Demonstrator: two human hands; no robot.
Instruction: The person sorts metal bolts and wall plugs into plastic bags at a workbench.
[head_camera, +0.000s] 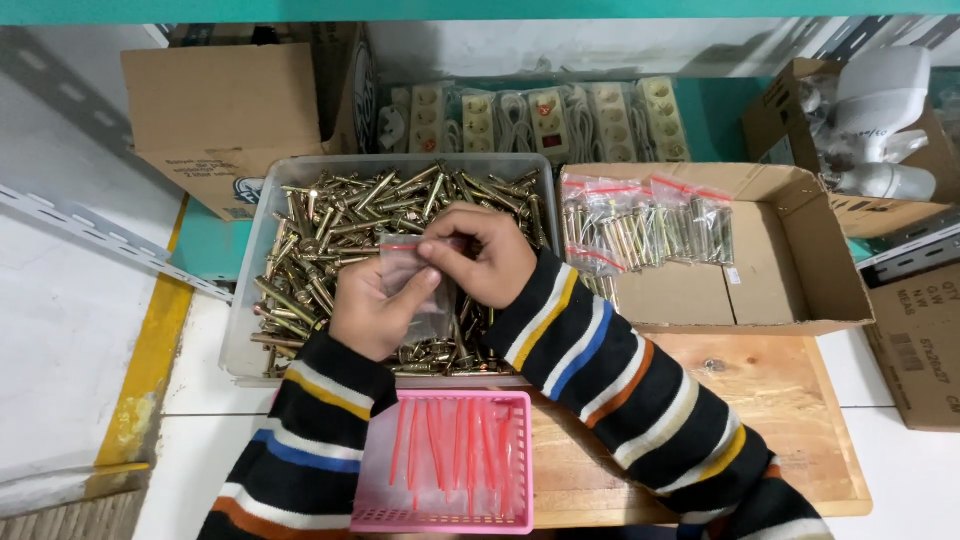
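Nearest, at 6 o'clock: pink basket (445, 512) on the wooden counter (760, 400). It holds loose red strips lying lengthwise. Striped sleeves enter from the bottom edge at either side of it.

Centre of view: both hands meet over the clear tub (250, 300). Left hand (375, 305) has its grip closed on the small clear bag (418, 290), thumb pressed on the front face, fingers behind. Bag has a red strip along its top edge; contents cannot be made out through the plastic. Right hand (490, 255) comes in from 3 o'clock, fingers curled, fingertips pinched on the bag's upper edge. Both grips are closed, and both hold the same bag. The bag hangs just above the bolts, not resting in them as far as can be told.

Tub is filled with brass-coloured anchor bolts (320, 230), heaped with no order. It sits on the counter's left part, and its left edge overhangs onto the white floor.

At 2 o'clock from the hands: open flat box (790, 270), just beside the tub. Filled bags (645, 225) of bolts with red tops stand in a row along its far-left side; the rest of its floor is bare cardboard.

Farther, at 12 o'clock: row of white power strips (540, 120) on a teal surface. At 10 o'clock: closed carton (225, 110), touching the tub's far-left corner. At 1 to 2 o'clock, far: another carton with white plastic fittings (880, 110). Grey slotted rail (90, 235) lies at 9 o'clock.
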